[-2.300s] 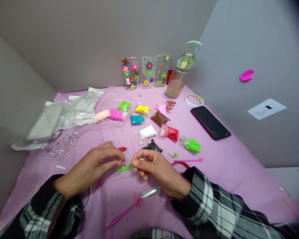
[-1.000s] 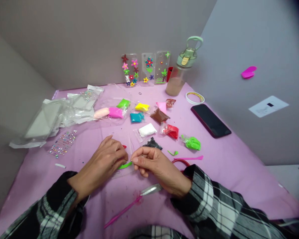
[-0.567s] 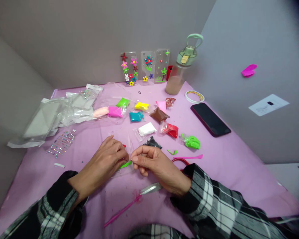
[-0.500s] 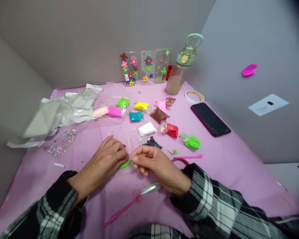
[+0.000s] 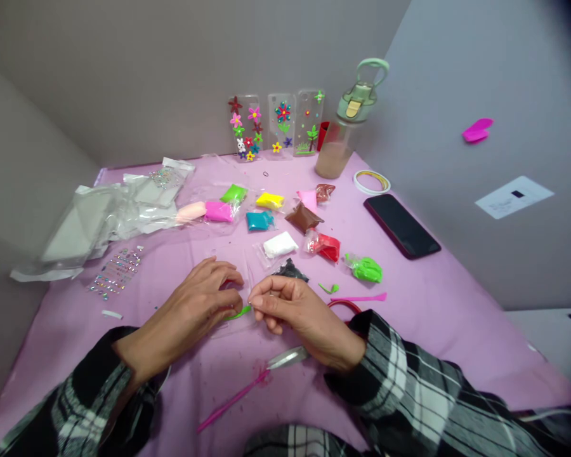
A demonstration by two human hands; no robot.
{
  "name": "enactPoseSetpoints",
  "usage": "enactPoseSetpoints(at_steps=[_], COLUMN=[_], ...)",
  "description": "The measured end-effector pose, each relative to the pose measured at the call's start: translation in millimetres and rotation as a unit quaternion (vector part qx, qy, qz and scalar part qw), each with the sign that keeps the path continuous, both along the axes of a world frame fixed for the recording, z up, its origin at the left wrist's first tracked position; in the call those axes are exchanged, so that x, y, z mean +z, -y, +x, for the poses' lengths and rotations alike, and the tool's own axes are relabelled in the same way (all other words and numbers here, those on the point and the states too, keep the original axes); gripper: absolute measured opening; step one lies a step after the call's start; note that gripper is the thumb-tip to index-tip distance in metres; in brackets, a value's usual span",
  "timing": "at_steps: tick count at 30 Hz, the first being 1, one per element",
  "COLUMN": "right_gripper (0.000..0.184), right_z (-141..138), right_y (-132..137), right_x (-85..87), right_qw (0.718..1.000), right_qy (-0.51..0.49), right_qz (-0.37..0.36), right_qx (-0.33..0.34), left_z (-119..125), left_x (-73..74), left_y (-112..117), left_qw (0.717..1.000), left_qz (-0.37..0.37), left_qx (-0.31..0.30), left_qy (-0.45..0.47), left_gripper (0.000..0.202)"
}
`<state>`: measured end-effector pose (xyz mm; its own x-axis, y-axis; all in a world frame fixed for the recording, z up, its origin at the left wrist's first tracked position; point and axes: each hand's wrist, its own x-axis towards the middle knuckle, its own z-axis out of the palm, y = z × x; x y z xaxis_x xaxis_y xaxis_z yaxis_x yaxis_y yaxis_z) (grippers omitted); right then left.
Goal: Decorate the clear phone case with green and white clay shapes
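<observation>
A clear phone case [image 5: 233, 257] lies flat on the table, partly hidden under both hands. Along it runs a thin strip of green clay [image 5: 240, 313]. Over the case's left side my left hand [image 5: 202, 295] arches, its fingers curved but apart; a gap shows between thumb and forefinger, beside the strip. My right hand [image 5: 290, 311] is closed in a pinch at the strip's right end. Whatever sits between those fingertips is too small to make out. Behind my right hand is a packet of black clay [image 5: 292, 270]. Scissors [image 5: 287, 358] lie partly beneath that hand.
Packets of white clay [image 5: 280, 245], red clay [image 5: 324, 246] and other colours lie beyond the hands. A pink tool [image 5: 233, 402] lies in front, a phone [image 5: 402, 226] at right. A bottle [image 5: 335, 149] and decorated cases [image 5: 282, 127] stand at the back.
My left hand has shifted slightly left and its fingers have spread, drawing back from the right fingertips. My right hand keeps its pinch in nearly the same place.
</observation>
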<state>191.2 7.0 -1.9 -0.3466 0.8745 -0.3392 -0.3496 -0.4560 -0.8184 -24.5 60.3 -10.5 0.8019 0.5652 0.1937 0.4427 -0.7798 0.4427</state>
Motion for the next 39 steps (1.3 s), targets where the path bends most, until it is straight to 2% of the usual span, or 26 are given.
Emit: enactPoseSetpoints(at_steps=[8, 14, 17, 39], right_gripper=[0.031, 0.031, 0.032, 0.030], right_z=[0, 0, 0, 1], right_y=[0, 0, 0, 1], right_x=[0.8, 2.2, 2.3, 2.5], right_qw=[1.000, 1.000, 1.000, 1.000], right_qy=[-0.001, 0.007, 0.006, 0.003], right_qz=[-0.001, -0.005, -0.004, -0.003], right_qx=[0.002, 0.001, 0.001, 0.003], left_z=[-3, -10, -10, -8], left_x=[8.0, 13.7, 14.1, 0.5], left_y=[-2, -5, -4, -3], left_qw=[1.000, 1.000, 0.999, 0.999], left_qz=[-0.010, -0.014, -0.017, 0.013], left_qx=[-0.008, 0.028, 0.027, 0.029], left_qy=[0.001, -0.001, -0.009, -0.009], left_gripper=[0.019, 0.011, 0.011, 0.014])
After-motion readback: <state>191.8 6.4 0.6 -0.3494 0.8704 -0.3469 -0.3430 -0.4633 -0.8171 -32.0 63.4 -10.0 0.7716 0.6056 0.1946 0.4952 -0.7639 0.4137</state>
